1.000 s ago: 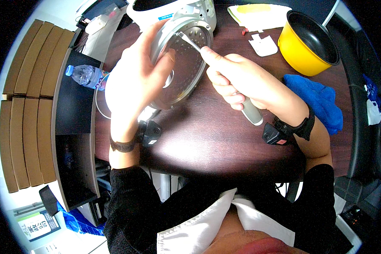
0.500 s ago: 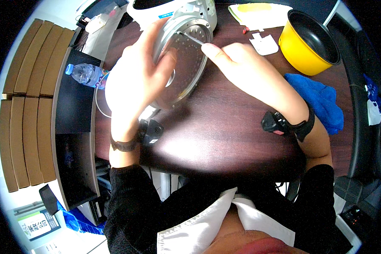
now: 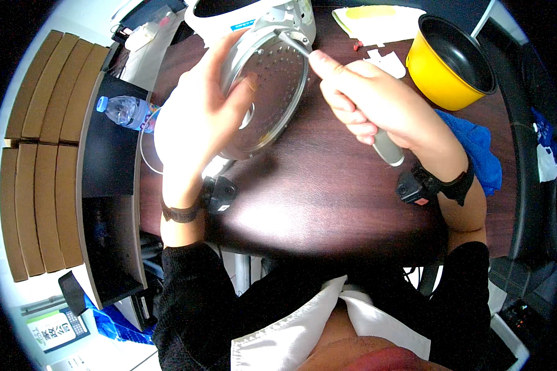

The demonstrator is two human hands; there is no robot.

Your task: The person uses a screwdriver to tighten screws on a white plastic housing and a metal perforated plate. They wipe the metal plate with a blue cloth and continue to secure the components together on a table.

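Left hand (image 3: 198, 117) is wrapped around the round perforated metal plate (image 3: 269, 86), fingers clamped on its near face and rim, holding it tilted up off the dark tabletop (image 3: 315, 198). The plate sits just in front of the white cooker body (image 3: 254, 12), touching or nearly touching its hinge part; I can't tell which. Right hand (image 3: 371, 105) is closed tight on a grey-handled screwdriver (image 3: 387, 148), the slim shaft running from the fist to the plate's upper right edge, tip right at the rim beside the cooker.

By the look of it, this is the fastener stage: the tool tip is working a small fixing on the plate's edge. The next move would call for keeping the tip seated square, the plate held steady by the left hand, and a controlled twist from the wrist.

Right of the plate stands the yellow inner pot (image 3: 449, 62); a blue cloth (image 3: 476, 151) lies near it, past the right wrist. Left of the plate, a water bottle (image 3: 127, 111) lies on the black shelf.
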